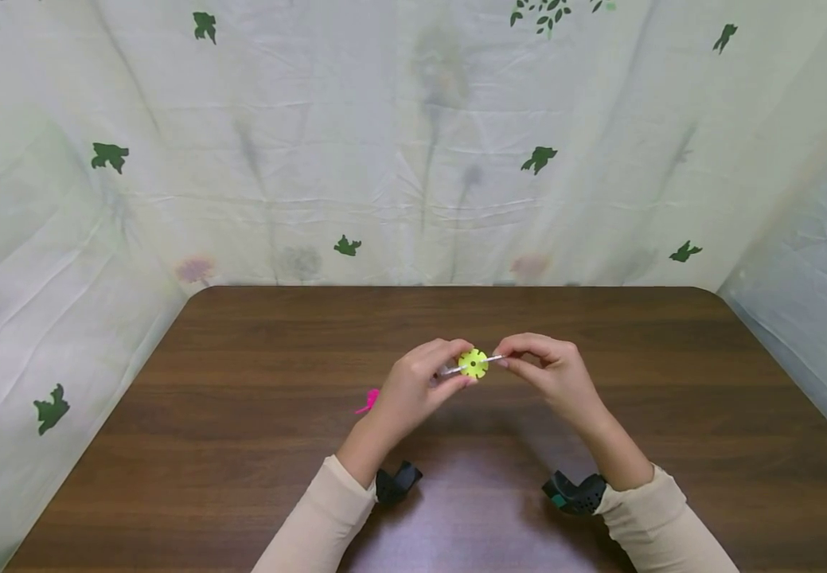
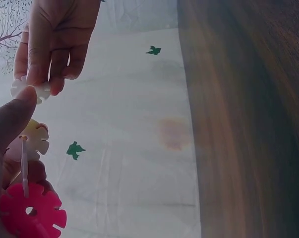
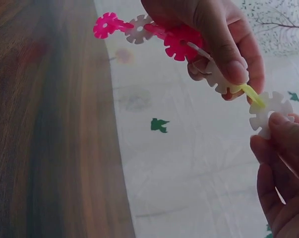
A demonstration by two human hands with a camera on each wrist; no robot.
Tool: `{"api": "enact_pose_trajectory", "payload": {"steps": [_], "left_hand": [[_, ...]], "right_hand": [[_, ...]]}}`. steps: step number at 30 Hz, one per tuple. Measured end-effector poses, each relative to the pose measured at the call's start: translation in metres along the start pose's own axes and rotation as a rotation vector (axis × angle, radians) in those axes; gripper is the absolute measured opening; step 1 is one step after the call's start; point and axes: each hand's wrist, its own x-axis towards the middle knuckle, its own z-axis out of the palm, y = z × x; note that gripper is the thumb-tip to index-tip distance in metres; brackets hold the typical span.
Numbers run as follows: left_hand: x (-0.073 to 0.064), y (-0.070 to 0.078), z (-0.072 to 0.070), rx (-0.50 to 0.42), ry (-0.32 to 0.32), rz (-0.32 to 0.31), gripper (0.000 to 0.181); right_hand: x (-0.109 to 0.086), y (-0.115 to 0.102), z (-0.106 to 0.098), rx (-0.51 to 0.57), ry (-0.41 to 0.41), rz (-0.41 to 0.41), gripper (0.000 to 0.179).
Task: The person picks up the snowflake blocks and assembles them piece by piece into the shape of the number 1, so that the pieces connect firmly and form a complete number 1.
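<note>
My left hand (image 1: 420, 382) grips a chain of notched plastic discs near its end, finger and thumb around the yellow disc (image 1: 473, 364) and a white disc (image 3: 221, 82) beside it. My right hand (image 1: 552, 370) pinches another white disc (image 3: 261, 116), seen edge-on in the head view. That disc meets the yellow one's edge; whether it is fully slotted in, I cannot tell. Behind my left hand trails the rest of the chain: a pink disc (image 3: 179, 47), a white disc (image 3: 139, 29) and a pink end disc (image 3: 105, 25). In the left wrist view, a pink disc (image 2: 32, 210) hangs low.
Both hands are above a brown wood-grain table (image 1: 255, 342). A pale curtain (image 1: 384, 159) with green bird shapes surrounds its back and sides. Dark wrist devices (image 1: 574, 492) sit under both sleeves.
</note>
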Motion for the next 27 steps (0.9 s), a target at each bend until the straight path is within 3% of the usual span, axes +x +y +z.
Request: {"api": "enact_pose_trajectory", "payload": {"steps": [9, 16, 21, 24, 27], "left_hand": [[0.000, 0.002, 0.000, 0.037, 0.062, -0.078, 0.035], [0.000, 0.008, 0.004, 0.058, 0.102, -0.108, 0.037], [-0.001, 0.010, 0.009, 0.077, 0.095, -0.090, 0.037], [-0.001, 0.009, 0.010, 0.046, 0.084, -0.089, 0.039], [-0.001, 0.009, 0.009, -0.044, 0.051, -0.109, 0.046]], "right_hand": [[-0.003, 0.014, 0.002, 0.003, 0.085, 0.084, 0.038], [-0.006, 0.010, 0.016, 0.057, 0.108, 0.156, 0.037], [-0.007, 0.009, 0.021, 0.089, 0.103, 0.185, 0.035], [-0.007, 0.008, 0.020, 0.075, 0.109, 0.191, 0.034], [-0.006, 0.008, 0.017, 0.074, 0.124, 0.201, 0.037]]}}
